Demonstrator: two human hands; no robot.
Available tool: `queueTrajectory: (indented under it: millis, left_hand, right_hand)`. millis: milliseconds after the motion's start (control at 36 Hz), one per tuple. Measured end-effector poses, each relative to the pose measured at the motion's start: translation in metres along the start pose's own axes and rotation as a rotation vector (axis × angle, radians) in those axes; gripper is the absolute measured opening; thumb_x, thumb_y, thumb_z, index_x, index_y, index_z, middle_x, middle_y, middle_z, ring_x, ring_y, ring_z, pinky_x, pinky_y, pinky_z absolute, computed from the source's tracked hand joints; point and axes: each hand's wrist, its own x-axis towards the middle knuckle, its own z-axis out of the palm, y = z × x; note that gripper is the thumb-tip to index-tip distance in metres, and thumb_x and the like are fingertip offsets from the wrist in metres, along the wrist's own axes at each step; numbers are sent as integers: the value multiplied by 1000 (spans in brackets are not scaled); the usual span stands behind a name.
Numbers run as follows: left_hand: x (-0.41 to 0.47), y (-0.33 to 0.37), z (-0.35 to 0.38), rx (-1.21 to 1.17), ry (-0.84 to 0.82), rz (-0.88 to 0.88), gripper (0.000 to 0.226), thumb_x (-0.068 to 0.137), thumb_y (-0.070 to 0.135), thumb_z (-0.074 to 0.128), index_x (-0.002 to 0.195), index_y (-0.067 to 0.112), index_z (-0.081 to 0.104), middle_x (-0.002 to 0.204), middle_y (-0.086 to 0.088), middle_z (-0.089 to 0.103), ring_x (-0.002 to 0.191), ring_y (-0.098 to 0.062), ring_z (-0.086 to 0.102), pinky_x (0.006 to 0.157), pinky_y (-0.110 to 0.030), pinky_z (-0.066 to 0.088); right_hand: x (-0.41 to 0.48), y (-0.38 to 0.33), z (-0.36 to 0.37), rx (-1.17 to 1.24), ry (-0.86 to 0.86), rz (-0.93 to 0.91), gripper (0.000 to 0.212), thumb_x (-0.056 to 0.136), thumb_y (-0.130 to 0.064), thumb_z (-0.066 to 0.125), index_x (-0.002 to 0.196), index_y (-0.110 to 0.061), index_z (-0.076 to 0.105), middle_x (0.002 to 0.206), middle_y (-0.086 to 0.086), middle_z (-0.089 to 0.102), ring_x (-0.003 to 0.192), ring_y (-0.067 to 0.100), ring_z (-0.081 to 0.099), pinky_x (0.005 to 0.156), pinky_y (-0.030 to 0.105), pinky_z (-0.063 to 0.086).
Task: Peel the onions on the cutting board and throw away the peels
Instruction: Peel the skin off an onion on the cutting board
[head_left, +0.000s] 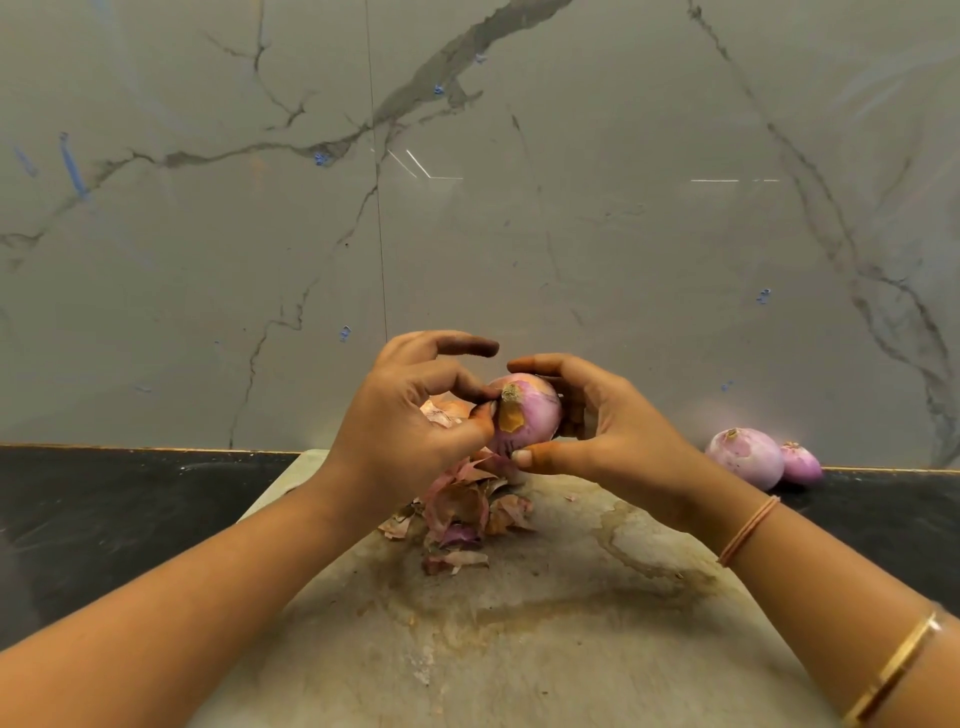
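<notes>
Your right hand cradles the onion in the air above the far end of the cutting board, thumb under it and curled fingers over the top and back. Your left hand pinches with thumb and forefinger at the root end, right at the scrap of skin, a dry brown patch just below the tuft; the other left fingers arch loosely above.

Expect the onion to feel firm, light and smooth. Its bared pink surface looks glossy, so it will likely be slick, and the right hand's wrap-around hold suits it better than fingertips alone. The scrap looks papery and brittle and will probably tear instead of lifting whole. Catch it at its loose edge near the tuft and pull along the curve of the bulb.

Below the hands, the peels lie heaped on the board: thin, curled flakes in tan and purple, weightless stuff that scatters easily, so gather them in a bunch when you bin them. The board is pale, worn and stained with a damp-looking brown ring. To the right, off the board on the black counter, the big peeled onion and the small peeled onion sit touching against the grey veined wall. No bin is in view.
</notes>
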Motion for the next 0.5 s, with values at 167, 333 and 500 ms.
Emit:
queueTrajectory:
  millis: [167, 333, 500]
  left_hand:
    - [-1, 3, 2, 111, 59, 73, 14, 72, 29, 59, 74, 17, 67, 117, 19, 55, 118, -7, 47, 95, -15, 35]
    - [0, 3, 0, 112, 108, 28, 12, 74, 29, 56, 80, 25, 65, 112, 21, 57, 113, -11, 54, 93, -14, 38]
    - [2, -1, -4, 62, 133, -86, 9, 72, 41, 52, 79, 42, 56, 102, 28, 56, 102, -1, 55, 87, -13, 42]
  right_hand:
    - [0, -2, 2, 54, -9, 3, 64, 72, 7, 75, 125, -19, 51, 121, 6, 59, 104, 22, 65, 88, 35, 57]
    - [0, -2, 3, 94, -35, 1, 63, 73, 9, 74, 120, -26, 52, 122, 4, 57, 104, 22, 65, 84, 35, 58]
    - [0, -1, 4, 83, -53, -1, 63, 74, 11, 73, 119, -29, 53, 122, 1, 57, 105, 20, 65, 83, 33, 58]
